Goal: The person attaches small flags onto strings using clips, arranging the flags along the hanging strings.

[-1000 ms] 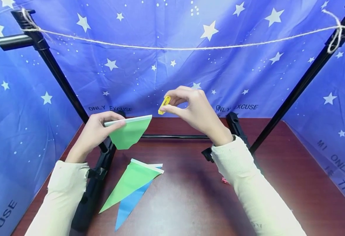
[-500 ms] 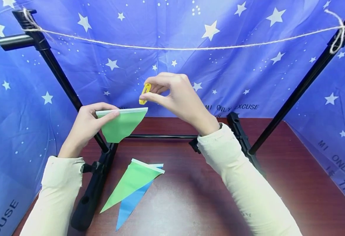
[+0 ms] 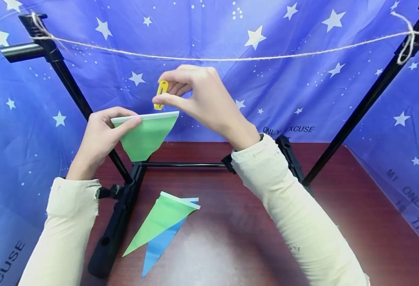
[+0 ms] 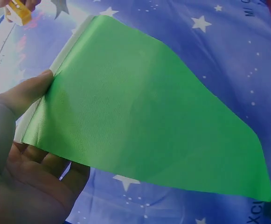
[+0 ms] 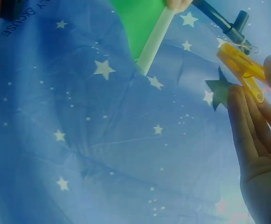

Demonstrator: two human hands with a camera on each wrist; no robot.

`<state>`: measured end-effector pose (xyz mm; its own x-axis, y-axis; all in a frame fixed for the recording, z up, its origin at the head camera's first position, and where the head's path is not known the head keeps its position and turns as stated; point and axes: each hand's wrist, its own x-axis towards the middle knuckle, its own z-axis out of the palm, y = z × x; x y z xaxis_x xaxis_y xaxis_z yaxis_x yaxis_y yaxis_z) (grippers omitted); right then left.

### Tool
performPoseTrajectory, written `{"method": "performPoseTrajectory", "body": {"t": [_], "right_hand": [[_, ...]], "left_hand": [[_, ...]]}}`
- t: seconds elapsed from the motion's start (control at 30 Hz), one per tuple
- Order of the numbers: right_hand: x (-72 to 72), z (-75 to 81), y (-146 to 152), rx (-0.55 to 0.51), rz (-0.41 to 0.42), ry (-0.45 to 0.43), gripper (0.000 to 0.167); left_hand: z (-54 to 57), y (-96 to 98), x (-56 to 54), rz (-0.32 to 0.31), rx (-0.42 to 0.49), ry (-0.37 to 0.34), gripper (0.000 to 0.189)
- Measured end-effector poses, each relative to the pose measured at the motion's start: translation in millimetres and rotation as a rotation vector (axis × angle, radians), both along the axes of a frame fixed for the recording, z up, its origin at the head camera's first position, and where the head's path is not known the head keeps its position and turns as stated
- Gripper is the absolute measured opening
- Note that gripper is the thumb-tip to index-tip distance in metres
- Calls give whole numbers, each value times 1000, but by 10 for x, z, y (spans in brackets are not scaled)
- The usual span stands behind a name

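My left hand (image 3: 102,133) pinches a green pennant (image 3: 143,137) near the left end of its white top band, thumb in front and fingers behind. The pennant hangs below the band, and in the left wrist view its green cloth (image 4: 140,116) spreads out beyond the hand. Above the pennant, my right hand (image 3: 207,101) holds a yellow clothespin (image 3: 161,95) between thumb and fingers. In the right wrist view the clothespin (image 5: 242,70) is apart from the pennant's white band (image 5: 156,42). A white string (image 3: 209,59) runs above both hands.
The string is tied to two black posts (image 3: 70,83), left and right. Another green pennant (image 3: 163,218) overlaps a blue pennant (image 3: 164,242) on the dark red table (image 3: 231,254). A black crossbar (image 3: 188,165) joins the stand's feet. Blue star-printed cloth (image 3: 209,24) hangs behind.
Both hands have risen toward the string, the left with the green pennant, the right with the yellow clothespin. The right hand has also moved left, over the pennant.
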<state>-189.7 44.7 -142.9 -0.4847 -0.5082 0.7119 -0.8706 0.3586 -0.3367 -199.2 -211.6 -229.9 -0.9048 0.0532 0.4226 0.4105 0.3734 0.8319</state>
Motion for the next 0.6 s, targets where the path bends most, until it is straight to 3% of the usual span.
{"method": "performPoseTrajectory", "body": {"t": [0.33, 0.6], "right_hand": [[10, 225, -87, 9, 5, 34, 22], [2, 343, -111, -65, 0, 52, 18]], "left_hand": [[214, 18, -2, -20, 35, 4, 27], [327, 43, -11, -10, 39, 157, 23]]}}
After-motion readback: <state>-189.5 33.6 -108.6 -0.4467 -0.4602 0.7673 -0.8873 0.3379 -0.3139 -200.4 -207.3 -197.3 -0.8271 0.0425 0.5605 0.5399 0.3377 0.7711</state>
